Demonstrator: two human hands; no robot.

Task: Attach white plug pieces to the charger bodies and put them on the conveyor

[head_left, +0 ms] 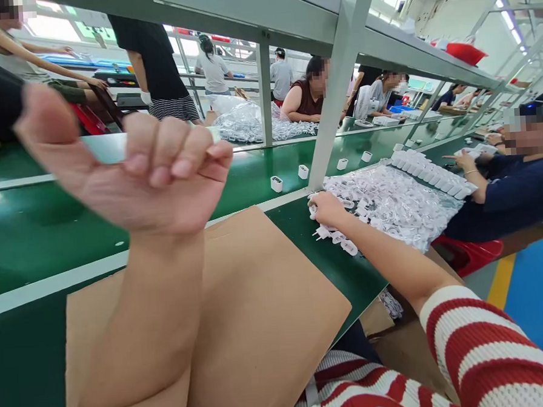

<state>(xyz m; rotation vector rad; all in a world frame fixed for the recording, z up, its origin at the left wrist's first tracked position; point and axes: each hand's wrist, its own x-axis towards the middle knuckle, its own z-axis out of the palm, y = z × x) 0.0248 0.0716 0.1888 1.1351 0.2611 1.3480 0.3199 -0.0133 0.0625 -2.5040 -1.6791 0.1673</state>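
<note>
My left hand (pixel 160 167) is raised close to the camera above a flat sheet of brown cardboard (pixel 267 301). Its fingers are curled toward the palm, the thumb sticks out, and nothing shows in them. Farther off, my right hand (pixel 330 209) reaches to the near end of a heap of small white plastic parts. A white plug piece (pixel 313 210) shows at its closed fingertips, partly hidden by them. Loose white plug pieces (pixel 348 247), some with pins, lie just below that hand. To its right a clear plastic bag (pixel 399 203) spreads over the heap.
White charger housings (pixel 276 184) stand spaced along the green belt (pixel 242 174). A grey metal post (pixel 334 97) rises beside my right hand, under an overhead shelf. At right sits a co-worker (pixel 519 166) behind rows of white housings (pixel 434 174). Other people work across the belt.
</note>
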